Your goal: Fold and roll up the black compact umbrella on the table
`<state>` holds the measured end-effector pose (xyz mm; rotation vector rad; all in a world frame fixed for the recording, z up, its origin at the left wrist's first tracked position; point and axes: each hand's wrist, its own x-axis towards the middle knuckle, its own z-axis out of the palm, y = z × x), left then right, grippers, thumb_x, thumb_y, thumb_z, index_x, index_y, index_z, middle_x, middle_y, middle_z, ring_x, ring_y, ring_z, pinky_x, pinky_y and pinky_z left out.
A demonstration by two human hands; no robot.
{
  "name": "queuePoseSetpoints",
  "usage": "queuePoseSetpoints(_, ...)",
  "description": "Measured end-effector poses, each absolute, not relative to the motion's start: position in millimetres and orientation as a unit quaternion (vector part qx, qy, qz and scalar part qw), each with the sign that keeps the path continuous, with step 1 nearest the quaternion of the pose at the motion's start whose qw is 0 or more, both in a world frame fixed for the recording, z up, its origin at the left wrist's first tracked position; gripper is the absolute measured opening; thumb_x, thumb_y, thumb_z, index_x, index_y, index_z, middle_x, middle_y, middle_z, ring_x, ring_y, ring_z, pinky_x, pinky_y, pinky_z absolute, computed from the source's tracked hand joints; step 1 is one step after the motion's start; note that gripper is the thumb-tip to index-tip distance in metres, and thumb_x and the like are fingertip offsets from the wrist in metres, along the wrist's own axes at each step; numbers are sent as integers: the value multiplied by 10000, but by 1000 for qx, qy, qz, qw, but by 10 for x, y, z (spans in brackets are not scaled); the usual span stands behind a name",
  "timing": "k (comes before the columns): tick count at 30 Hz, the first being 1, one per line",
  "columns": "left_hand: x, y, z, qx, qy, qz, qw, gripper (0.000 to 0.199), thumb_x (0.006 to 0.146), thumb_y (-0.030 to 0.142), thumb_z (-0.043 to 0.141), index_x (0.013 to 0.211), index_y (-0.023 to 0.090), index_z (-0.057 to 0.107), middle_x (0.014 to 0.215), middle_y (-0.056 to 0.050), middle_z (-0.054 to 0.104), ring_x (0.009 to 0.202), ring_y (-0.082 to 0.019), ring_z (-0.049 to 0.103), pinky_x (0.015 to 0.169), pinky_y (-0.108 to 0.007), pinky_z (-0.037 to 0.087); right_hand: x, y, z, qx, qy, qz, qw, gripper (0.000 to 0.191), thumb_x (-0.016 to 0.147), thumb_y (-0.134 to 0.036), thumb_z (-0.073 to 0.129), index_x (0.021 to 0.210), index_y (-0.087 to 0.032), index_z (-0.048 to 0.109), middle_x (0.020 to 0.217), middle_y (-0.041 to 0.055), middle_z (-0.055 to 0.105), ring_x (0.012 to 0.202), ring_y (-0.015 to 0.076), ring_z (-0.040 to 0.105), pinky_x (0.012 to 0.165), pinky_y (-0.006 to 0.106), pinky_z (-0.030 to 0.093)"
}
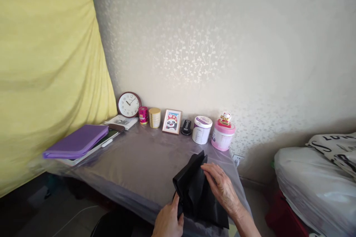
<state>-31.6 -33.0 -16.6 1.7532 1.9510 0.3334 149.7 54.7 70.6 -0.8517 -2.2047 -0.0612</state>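
Observation:
A folded black item (pixel 194 189) with a smooth, slightly shiny surface stands over the near right part of the table; it looks like a soft bag, though its exact kind is unclear. My left hand (pixel 169 218) grips its lower left edge, with the index finger along the outside and the thumb below. At the upper right, my right hand (pixel 219 185) has its fingers together and pinches a raised flap. Several folds show between the two hands. Part of my left hand's grip is hidden behind the material.
Along the wall stand a clock (pixel 129 104), a pink tin (pixel 143 115), a yellow-lidded container (pixel 155 117), a panda picture frame (pixel 172 122), a black device (pixel 186 127), a white tub (pixel 202 130) and a pink tub (pixel 223 137) bearing a lucky cat (pixel 225 119). A purple folder (pixel 78 142) lies left.

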Motion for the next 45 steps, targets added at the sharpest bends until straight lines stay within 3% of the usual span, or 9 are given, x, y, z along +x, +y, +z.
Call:
queuePoseSetpoints(5, -309, -323, -81, 642, 718, 103, 248, 681, 793, 204, 449, 1406, 217, 152, 988, -88, 652, 922, -233, 616, 794, -328, 453, 1290, 653, 767, -298, -913, 0, 278, 258, 918, -215, 339, 1016, -219, 577, 858, 35, 666, 788, 148, 620, 980, 414, 386)
queuePoseSetpoints(10, -341, -304, 11, 646, 718, 97, 241, 690, 799, 220, 447, 1411, 205, 128, 972, -100, 652, 913, -252, 617, 791, -356, 456, 1428, 768, 703, -368, -910, 40, 186, 226, 898, -241, 352, 897, -206, 575, 791, 37, 653, 723, 154, 626, 648, 249, 457)
queuePoseSetpoints(14, -320, -283, 22, 646, 717, 85, 246, 712, 796, 203, 455, 1413, 206, 101, 988, -106, 646, 923, -251, 613, 800, -359, 453, 1594, 800, 658, -465, -870, 61, 154, 281, 852, -209, 372, 1108, -177, 485, 731, 32, 646, 615, 164, 628, 570, 248, 440)
queuePoseSetpoints(19, -274, -272, -9, 648, 714, 83, 253, 750, 785, 183, 466, 1414, 203, 60, 1057, -107, 624, 949, -245, 605, 808, -342, 453, 1510, 786, 605, -456, -865, 89, 189, 479, 861, -185, 322, 1338, -216, 284, 867, 36, 654, 617, 151, 636, 583, 253, 466)
queuePoseSetpoints(23, -258, -254, 3, 647, 713, 52, 264, 735, 785, 179, 464, 1413, 201, 84, 1085, -115, 610, 949, -251, 607, 804, -345, 456, 1325, 908, 486, -440, -861, 47, 250, 300, 886, -198, 311, 1109, -226, 510, 929, 46, 647, 674, 143, 639, 610, 243, 472)
queuePoseSetpoints(26, -237, -242, -26, 649, 711, 40, 266, 723, 778, 166, 453, 1411, 208, 108, 1096, -121, 599, 943, -256, 609, 797, -346, 457, 1184, 1056, 428, -429, -864, 12, 264, 255, 911, -223, 304, 964, -215, 554, 881, 38, 639, 668, 136, 629, 589, 225, 456)
queuePoseSetpoints(31, -180, -211, -176, 647, 715, 31, 261, 727, 760, 130, 428, 1410, 210, 114, 1106, -145, 580, 915, -270, 618, 756, -354, 469, 944, 1236, 292, -442, -866, -49, 230, 244, 933, -231, 308, 951, -230, 551, 851, 17, 619, 669, 125, 613, 550, 205, 414)
queuePoseSetpoints(40, -205, -186, -232, 637, 716, 26, 285, 738, 755, 199, 450, 1412, 173, 114, 1159, -145, 565, 931, -271, 610, 775, -355, 458, 797, 1319, -67, -443, -873, -99, 179, 201, 918, -190, 371, 873, -228, 563, 813, 15, 600, 772, 141, 568, 665, 219, 416)
queuePoseSetpoints(45, -255, -212, -107, 674, 706, 99, 194, 578, 773, 290, 433, 1330, 151, 370, 1335, -139, 433, 1196, -302, 416, 962, -411, 356, 789, 1322, -25, -443, -877, -104, 154, 175, 909, -190, 398, 865, -225, 565, 813, 11, 605, 775, 150, 566, 658, 229, 414)
